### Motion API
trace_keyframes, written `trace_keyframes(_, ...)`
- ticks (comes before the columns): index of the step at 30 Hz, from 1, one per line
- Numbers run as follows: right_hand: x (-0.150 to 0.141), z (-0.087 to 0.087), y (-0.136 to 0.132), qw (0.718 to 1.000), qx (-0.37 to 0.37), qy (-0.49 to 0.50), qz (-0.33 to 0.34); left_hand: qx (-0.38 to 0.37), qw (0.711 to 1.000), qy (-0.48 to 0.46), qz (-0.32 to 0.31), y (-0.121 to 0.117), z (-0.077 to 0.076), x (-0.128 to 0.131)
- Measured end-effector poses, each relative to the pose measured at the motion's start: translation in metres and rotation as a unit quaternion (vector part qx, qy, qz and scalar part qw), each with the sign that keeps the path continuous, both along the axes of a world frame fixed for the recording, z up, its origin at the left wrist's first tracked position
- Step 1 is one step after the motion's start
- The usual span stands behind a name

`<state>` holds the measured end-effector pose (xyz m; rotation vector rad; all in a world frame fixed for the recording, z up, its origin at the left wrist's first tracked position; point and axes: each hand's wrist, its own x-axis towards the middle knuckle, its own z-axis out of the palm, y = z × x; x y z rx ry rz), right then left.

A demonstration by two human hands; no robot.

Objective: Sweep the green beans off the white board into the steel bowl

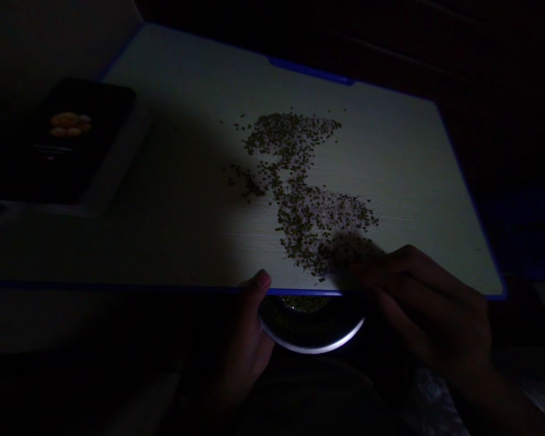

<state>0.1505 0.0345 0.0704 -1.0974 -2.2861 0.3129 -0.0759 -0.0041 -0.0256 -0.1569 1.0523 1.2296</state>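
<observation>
Head view: bowl [315, 350], partly hidden by board [413, 181], holds green seeds [305, 303], apparently.

Dark-topped box [68, 163] with an orange picture, well left of the grip; crinkled pale material [438, 396], below right.

Your one head-worn camera looked forward and down.
It sat above your side of the pale, rectangular, blue-edged board [381, 145], facing across it, near enough that it spanned most of the width, with your bare left hand [249, 345] and bare right hand [436, 315] low in frame.
</observation>
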Motion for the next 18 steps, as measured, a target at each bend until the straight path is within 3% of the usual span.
trace_keyframes(8, 0.0018, 0.0032, -0.0018, 1.000, 0.003, 0.001, 0.022, 0.053, 0.998, -0.015, 0.013, 0.0022, 0.0007, 0.0045)
trace_keyframes(18, 0.0034, 0.0039, -0.0050, 1.000, 0.000, 0.019, 0.015, 0.045, 0.999, -0.006, 0.006, 0.0040, 0.0030, 0.0039)
